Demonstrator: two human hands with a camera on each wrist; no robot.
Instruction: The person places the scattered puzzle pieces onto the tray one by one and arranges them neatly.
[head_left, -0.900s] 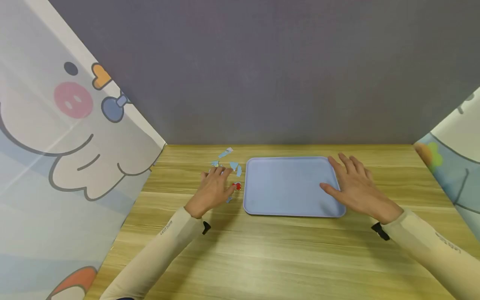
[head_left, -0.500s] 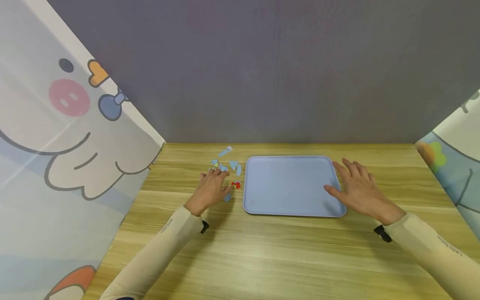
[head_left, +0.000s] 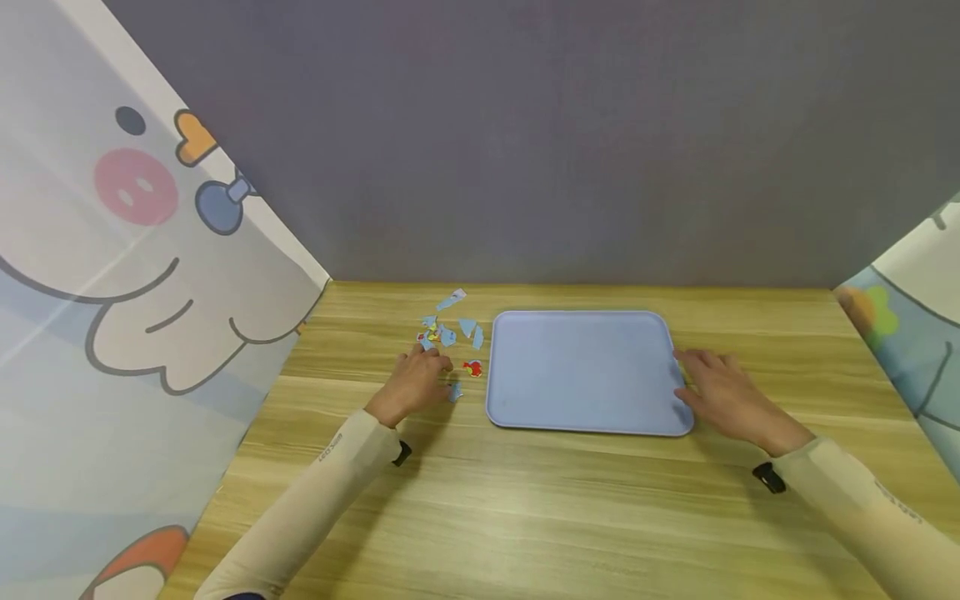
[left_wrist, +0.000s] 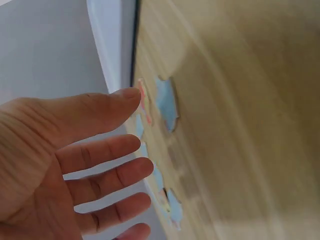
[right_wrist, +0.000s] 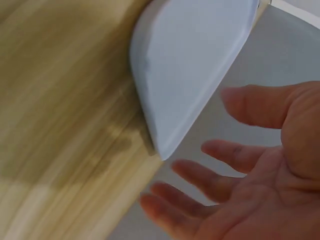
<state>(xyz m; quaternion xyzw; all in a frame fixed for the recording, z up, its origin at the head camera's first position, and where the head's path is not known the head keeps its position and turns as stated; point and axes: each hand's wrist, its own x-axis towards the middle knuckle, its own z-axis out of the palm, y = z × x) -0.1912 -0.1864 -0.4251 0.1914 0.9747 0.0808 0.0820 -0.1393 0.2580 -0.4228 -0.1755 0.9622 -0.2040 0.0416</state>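
Observation:
My left hand point(head_left: 411, 387) is over the table beside several small, flat, irregular pieces that look like puzzle pieces. In the left wrist view its fingers point(left_wrist: 102, 150) are loosely extended and hold nothing. Closest to the thumb are a light blue piece point(left_wrist: 166, 104) and a red piece point(head_left: 473, 368). A cluster of blue and yellow pieces point(head_left: 447, 336) lies just beyond the fingertips. My right hand point(head_left: 726, 402) is at the right edge of a pale blue tray point(head_left: 581, 371), fingers apart in the right wrist view. Whether it touches the rim I cannot tell.
A long blue strip piece point(head_left: 452, 299) lies toward the back of the wooden table point(head_left: 525, 517). Behind the table rises a grey panel point(head_left: 570, 150). Cartoon-printed walls point(head_left: 150, 317) stand at both sides.
My right hand has moved rightward, off the tray's interior to its right edge. My left hand has drawn slightly back toward me, uncovering more of the pieces. The tray stays in place.

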